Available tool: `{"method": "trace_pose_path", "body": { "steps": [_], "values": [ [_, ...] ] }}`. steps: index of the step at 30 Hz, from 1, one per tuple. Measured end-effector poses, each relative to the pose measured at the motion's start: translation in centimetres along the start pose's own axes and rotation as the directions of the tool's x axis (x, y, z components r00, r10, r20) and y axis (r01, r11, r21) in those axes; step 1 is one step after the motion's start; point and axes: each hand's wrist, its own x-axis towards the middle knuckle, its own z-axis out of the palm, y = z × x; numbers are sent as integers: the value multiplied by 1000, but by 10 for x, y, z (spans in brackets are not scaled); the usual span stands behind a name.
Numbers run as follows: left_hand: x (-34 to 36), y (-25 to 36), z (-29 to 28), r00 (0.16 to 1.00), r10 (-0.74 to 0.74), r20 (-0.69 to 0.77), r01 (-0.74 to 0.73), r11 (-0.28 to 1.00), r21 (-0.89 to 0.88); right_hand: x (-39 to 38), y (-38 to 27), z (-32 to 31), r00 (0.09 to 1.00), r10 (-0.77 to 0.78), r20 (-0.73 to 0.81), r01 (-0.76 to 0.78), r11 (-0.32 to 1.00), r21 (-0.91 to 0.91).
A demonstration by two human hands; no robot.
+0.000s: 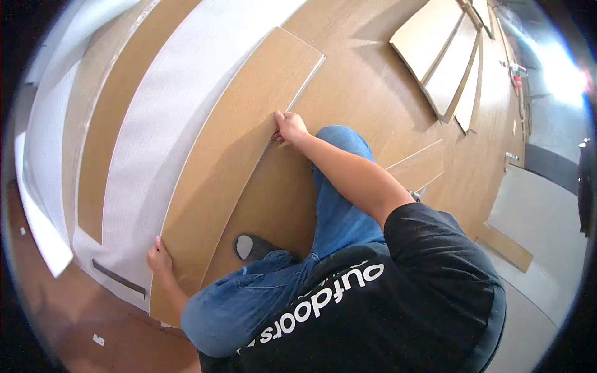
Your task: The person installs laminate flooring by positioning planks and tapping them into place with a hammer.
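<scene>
A long wood-look floor plank (217,149) lies in front of me, one long side along the white foam underlay and the other along the laid wood-look floor. My right hand (290,127) is closed on the plank's right-hand long edge, thumb on top and the other fingers curled at the side. At the near end, my left hand (160,255) grips the opposite long edge, its fingers partly hidden. A dark flat bar (118,278) rests on the underlay just left of that hand.
White foam underlay (149,105) stretches along the left, with another plank (99,168) lying on it. Several loose boards (429,56) are fanned out at the far right on the laid floor (354,81). A short plank piece (507,247) lies at the right.
</scene>
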Motion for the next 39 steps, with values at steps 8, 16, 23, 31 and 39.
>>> {"method": "trace_pose_path", "body": {
  "steps": [8,16,23,31,39],
  "values": [
    [-4,18,2,999,-5,34,6,1000,-23,3,22,-11,999,11,-42,-11,1000,0],
    [-1,7,1,993,-22,117,28,999,-46,4,28,-5,994,-81,-77,81,997,-6],
    [-4,-5,9,999,-5,54,4,1000,27,-11,7,-9,998,-38,-55,37,999,-17],
    [7,29,15,991,-27,134,26,1000,5,4,37,-35,994,-22,-103,19,999,-31],
    [2,23,-14,981,-131,140,116,987,107,-27,5,-31,998,-16,-55,18,999,42]
  ]
}}
